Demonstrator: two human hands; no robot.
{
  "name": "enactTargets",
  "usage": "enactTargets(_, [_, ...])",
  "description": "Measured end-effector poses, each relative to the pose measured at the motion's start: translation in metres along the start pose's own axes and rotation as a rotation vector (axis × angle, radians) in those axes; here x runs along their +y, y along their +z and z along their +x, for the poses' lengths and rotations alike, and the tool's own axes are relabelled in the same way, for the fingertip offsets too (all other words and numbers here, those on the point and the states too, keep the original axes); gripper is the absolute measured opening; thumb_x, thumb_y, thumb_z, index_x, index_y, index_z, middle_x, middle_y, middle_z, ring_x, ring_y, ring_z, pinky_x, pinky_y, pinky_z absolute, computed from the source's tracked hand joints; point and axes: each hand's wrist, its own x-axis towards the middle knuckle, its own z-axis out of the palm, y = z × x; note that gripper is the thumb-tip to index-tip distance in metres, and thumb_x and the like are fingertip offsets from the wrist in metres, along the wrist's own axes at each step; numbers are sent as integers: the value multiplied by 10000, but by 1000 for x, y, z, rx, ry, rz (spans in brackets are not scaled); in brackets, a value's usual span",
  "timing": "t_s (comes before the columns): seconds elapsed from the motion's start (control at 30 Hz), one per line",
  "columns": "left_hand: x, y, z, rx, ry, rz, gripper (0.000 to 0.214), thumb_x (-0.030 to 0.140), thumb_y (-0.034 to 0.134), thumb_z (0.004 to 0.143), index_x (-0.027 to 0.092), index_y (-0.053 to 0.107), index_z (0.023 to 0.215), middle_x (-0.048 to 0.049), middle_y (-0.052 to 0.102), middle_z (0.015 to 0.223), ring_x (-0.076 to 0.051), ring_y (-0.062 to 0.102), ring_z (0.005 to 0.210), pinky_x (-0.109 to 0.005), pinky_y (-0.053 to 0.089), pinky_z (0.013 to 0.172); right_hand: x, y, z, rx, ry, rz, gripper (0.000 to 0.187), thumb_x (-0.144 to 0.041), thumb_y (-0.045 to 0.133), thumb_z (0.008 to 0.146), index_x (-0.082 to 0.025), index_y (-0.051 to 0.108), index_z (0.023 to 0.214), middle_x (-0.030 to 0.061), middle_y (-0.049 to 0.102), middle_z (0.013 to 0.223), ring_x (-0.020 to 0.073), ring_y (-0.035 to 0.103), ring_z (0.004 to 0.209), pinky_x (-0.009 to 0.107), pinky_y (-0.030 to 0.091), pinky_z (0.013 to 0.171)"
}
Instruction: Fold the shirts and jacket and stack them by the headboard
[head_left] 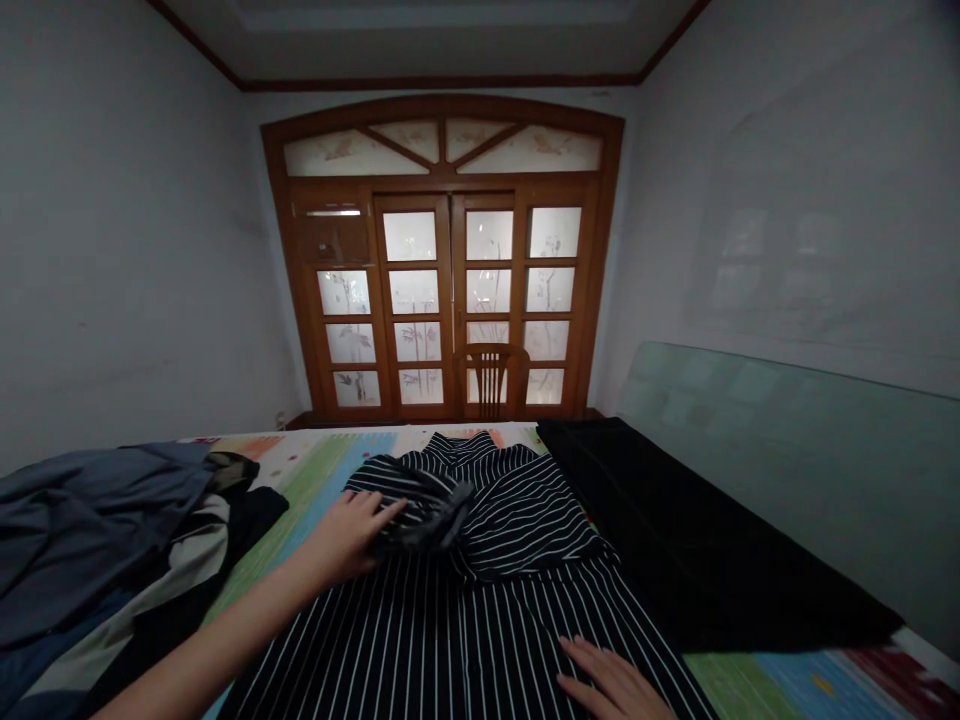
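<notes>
A black shirt with white pinstripes lies spread on a colourful bedcover, its collar toward the far side. One sleeve is folded across the chest in a bunched, dark fold. My left hand rests on that sleeve, fingers extended over the stripes. My right hand lies flat on the lower edge of the shirt at the bottom of the view, partly cut off by the frame. Neither hand visibly pinches the cloth.
A heap of dark blue and black clothes lies to the left. A black velvety cloth lies to the right, beside a large glass pane. Beyond the bed stand a wooden chair and glazed wooden doors.
</notes>
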Motion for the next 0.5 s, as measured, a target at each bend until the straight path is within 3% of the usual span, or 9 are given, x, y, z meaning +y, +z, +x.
enactTargets(0.07, [16, 4, -7, -213, 126, 24, 614, 372, 668, 560, 235, 492, 1132, -98, 547, 1110, -278, 509, 977, -420, 373, 854, 0, 1, 0, -7, 26, 69, 439, -407, 441, 812, -345, 366, 1240, 49, 393, 1264, 250, 394, 1128, 393, 415, 882])
enactTargets(0.13, [19, 6, -12, -304, 128, 19, 546, 431, 578, 651, 224, 480, 1146, -121, 484, 1200, -293, 474, 1042, -446, 346, 881, -3, -5, 1, -26, 84, 141, 423, -438, 465, 788, -336, 436, 1198, 59, 414, 1253, 264, 400, 1127, 414, 403, 889])
enactTargets(0.3, [-24, 16, -11, -260, -66, 27, 389, 311, 376, 796, 197, 470, 1155, -108, 468, 1225, -246, 455, 1090, -393, 344, 909, -27, -48, 23, -94, 287, 344, 381, -419, 416, 813, -277, 498, 1156, 60, 472, 1229, 221, 417, 1132, 375, 363, 933])
enactTargets(0.4, [-54, 28, -8, -259, -190, -44, 388, 273, 361, 789, 177, 475, 1148, -95, 493, 1201, -209, 482, 1064, -332, 354, 916, -38, -70, 58, -102, 298, 340, 381, -355, 446, 799, -247, 491, 1161, 48, 475, 1222, 200, 407, 1132, 358, 322, 959])
enactTargets(0.5, [-72, 41, -3, -243, -317, -174, 398, 274, 357, 789, 151, 465, 1152, -90, 517, 1174, -180, 489, 1059, -274, 339, 928, -37, -70, 104, -29, 304, 296, 374, -268, 453, 780, -219, 497, 1149, 47, 502, 1180, 191, 435, 1090, 338, 326, 943])
